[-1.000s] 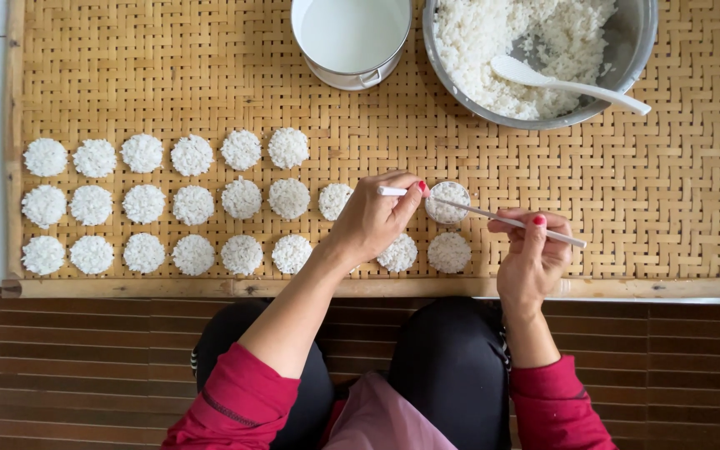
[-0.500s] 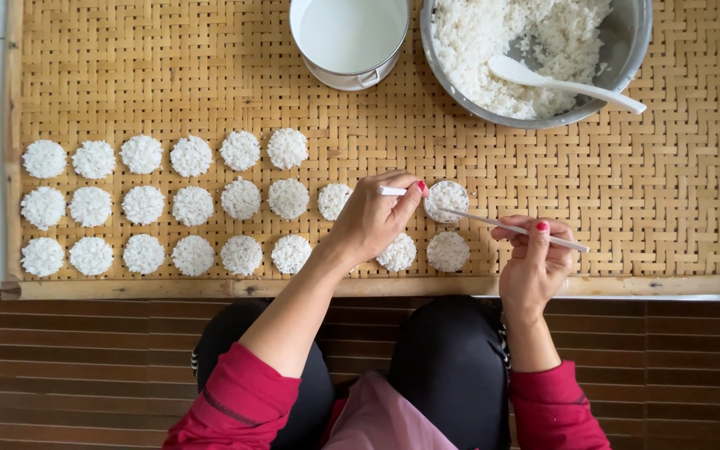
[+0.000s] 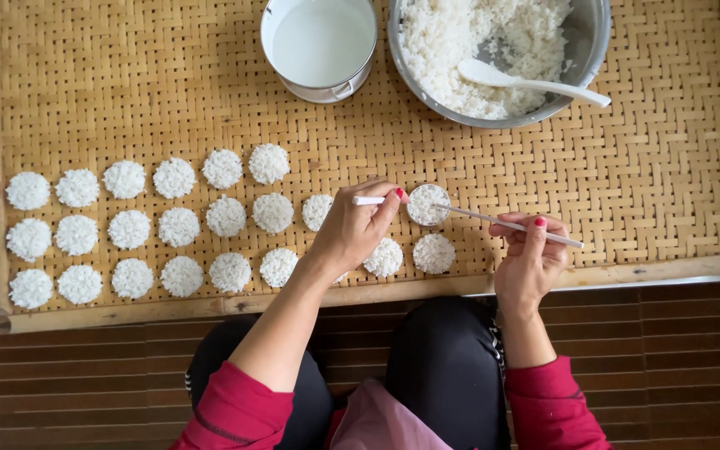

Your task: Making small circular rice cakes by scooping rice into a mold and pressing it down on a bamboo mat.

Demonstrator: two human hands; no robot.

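My left hand (image 3: 350, 235) pinches a short white stick (image 3: 368, 200) whose tip meets a small round mould (image 3: 428, 204) packed with white rice. My right hand (image 3: 531, 254) grips the mould's long thin handle (image 3: 493, 219) and holds the mould on the woven bamboo tray (image 3: 643, 208). Several round rice cakes (image 3: 177, 225) lie in three rows on the tray, left of the mould. One more rice cake (image 3: 434, 252) lies just below the mould. Another (image 3: 385, 258) is partly hidden by my left hand.
A metal bowl of cooked rice (image 3: 493, 50) with a white spoon (image 3: 527, 81) in it stands at the tray's far right. A white pot of cloudy liquid (image 3: 320, 43) sits beside it. My knees are at the tray's near wooden edge (image 3: 627, 273).
Both hands stay at the mould with the same grips. The view has shifted slightly, and nothing was picked up or let go.
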